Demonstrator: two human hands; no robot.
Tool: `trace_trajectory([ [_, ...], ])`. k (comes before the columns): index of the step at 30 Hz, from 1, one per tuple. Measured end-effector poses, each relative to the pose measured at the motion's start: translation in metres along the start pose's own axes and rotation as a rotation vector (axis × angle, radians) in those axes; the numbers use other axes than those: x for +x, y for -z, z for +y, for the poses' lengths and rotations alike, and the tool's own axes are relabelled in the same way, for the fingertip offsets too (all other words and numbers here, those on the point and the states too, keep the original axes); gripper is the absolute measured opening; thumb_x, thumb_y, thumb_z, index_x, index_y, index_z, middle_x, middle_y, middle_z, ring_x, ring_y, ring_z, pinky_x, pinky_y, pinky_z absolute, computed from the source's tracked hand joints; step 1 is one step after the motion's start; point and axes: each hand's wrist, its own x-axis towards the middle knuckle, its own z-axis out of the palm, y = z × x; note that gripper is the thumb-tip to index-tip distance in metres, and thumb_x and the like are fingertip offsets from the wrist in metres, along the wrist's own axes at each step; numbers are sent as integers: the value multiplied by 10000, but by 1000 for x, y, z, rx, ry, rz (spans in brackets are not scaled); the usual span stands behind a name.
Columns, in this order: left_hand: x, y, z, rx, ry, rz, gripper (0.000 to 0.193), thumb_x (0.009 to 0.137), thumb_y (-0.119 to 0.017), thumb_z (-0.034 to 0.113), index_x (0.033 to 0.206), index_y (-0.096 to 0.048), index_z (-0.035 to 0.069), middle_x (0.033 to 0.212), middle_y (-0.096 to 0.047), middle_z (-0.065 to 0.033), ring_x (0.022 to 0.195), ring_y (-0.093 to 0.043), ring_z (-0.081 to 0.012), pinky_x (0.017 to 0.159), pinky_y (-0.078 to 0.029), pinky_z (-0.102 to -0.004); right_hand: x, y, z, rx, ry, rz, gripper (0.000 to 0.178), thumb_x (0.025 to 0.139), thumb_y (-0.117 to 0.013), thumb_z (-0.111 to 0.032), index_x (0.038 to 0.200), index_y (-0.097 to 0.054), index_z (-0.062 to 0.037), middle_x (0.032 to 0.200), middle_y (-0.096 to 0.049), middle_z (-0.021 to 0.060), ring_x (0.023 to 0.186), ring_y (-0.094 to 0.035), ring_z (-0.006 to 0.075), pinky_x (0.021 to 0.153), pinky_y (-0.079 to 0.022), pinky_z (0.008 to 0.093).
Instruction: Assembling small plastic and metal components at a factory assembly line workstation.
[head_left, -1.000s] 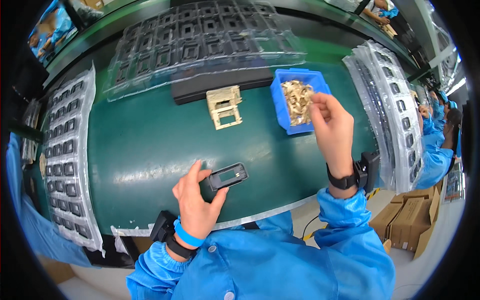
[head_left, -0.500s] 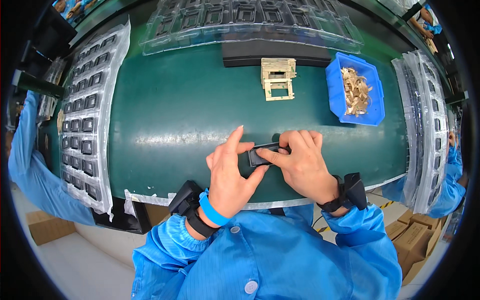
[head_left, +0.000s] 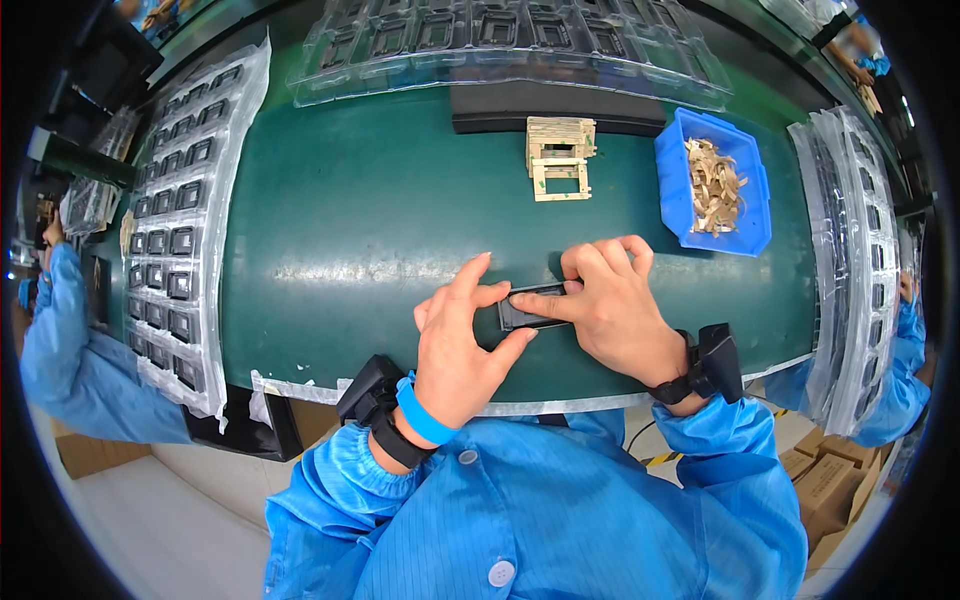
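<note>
A small black rectangular plastic frame (head_left: 533, 309) lies on the green tabletop in front of me, its dark recess facing up. My left hand (head_left: 462, 330) has its left end between thumb and fingertips, one finger raised away from it. From the other side my right hand (head_left: 620, 310) grips the right end, and one stretched-out digit presses along the inside of the recess. Its other fingers are bent, partly off the part. The frame's right end is hidden under that hand.
Pale slotted frames (head_left: 561, 160) lie stacked beyond my hands. A blue bin (head_left: 765, 225) holds curled tan strips. Trays of black parts stand left (head_left: 222, 330), right (head_left: 830, 260) and at the back (head_left: 330, 85), near a black block (head_left: 490, 110). Co-workers' blue sleeves (head_left: 70, 370) show at both sides.
My right hand has shifted slightly right, and its fingers are lifted more. The black frame now lies more level. At the far left, a co-worker's arm has come further into view.
</note>
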Motion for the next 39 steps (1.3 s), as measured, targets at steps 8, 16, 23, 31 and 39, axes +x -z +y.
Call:
trace_trajectory([
  [8,-1,-1,-1,19,-25,30,835,675,-861,101,1379,-414,59,1081,-711,-102,1104,-604,-285,992,-412,-389,-22,6,-3,-70,-125,65,412,772,-618,-21,1041,-761,-298,916,-431,5,927,-444,185,906,-247,430],
  [16,0,-1,-2,14,5,26,813,675,-860,110,1359,-423,70,1080,-711,-109,1100,-607,-286,993,-411,-394,-28,4,-3,-15,-254,122,419,760,-607,17,1012,-776,-272,881,-404,13,887,-441,186,891,-257,404],
  [23,3,-1,2,24,-12,41,828,664,-866,108,1361,-420,71,1067,-713,-109,1066,-622,-284,970,-420,-384,-13,5,-3,283,-329,240,259,770,-672,-28,1008,-723,-117,894,-515,80,869,-526,275,785,-414,394],
  [31,-6,-4,-3,-40,-48,62,901,625,-879,99,1378,-394,9,1245,-548,-162,974,-557,-257,917,-451,-383,16,28,3,272,-217,172,80,834,-636,-101,827,-609,-26,855,-547,126,847,-580,337,742,-487,423],
  [39,-3,-6,-5,54,-157,70,643,741,-784,136,1294,-484,3,1171,-520,-157,925,-547,-266,909,-417,-401,97,96,148,-180,-633,584,165,864,-601,-170,833,-633,-11,803,-674,209,788,-656,409,712,-526,495],
])
